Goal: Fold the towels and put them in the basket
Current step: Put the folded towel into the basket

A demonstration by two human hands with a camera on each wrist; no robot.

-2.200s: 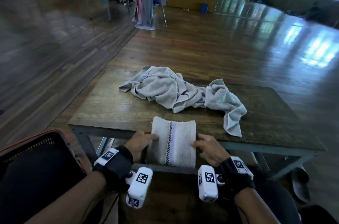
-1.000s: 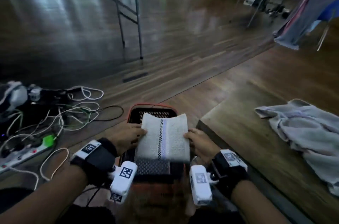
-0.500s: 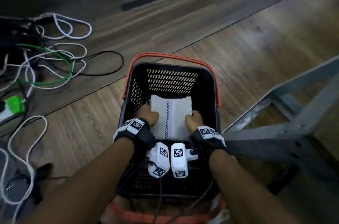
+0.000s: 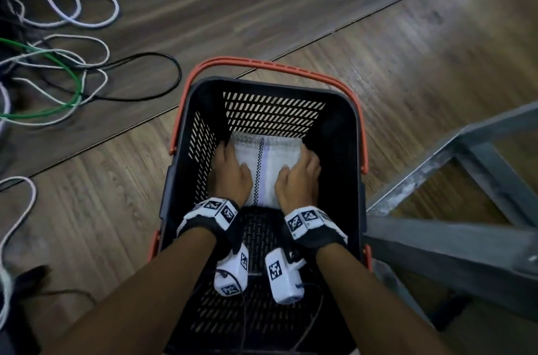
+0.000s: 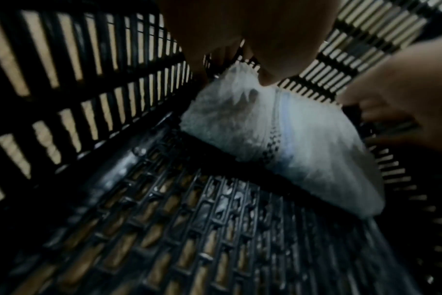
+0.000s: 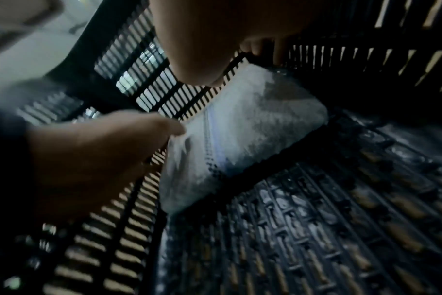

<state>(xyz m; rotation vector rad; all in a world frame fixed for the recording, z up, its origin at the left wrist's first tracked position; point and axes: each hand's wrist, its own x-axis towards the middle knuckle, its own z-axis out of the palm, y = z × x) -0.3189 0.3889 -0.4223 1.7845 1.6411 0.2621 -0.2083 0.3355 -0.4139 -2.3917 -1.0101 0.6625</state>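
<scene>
A black slatted basket (image 4: 357, 133) with orange handles stands on the wooden floor below me. A folded white towel (image 4: 266, 168) with a checked stripe lies low at the basket's far end, against the far wall. My left hand (image 4: 231, 174) grips its left side and my right hand (image 4: 298, 177) grips its right side. In the left wrist view the left hand (image 5: 253, 30) has its thumb on top of the towel (image 5: 290, 149). The right wrist view shows the left hand (image 6: 93, 155) pinching the towel (image 6: 253, 139). The fingers under the towel are hidden.
Loose white, green and black cables (image 4: 58, 78) lie on the floor to the left of the basket. A grey metal table frame (image 4: 454, 209) stands close on the right. The near half of the basket floor (image 5: 189, 239) is bare.
Both hands carried the folded towel from the table over to the basket and lowered it in. Since half a second ago it has gone deeper, toward the far wall.
</scene>
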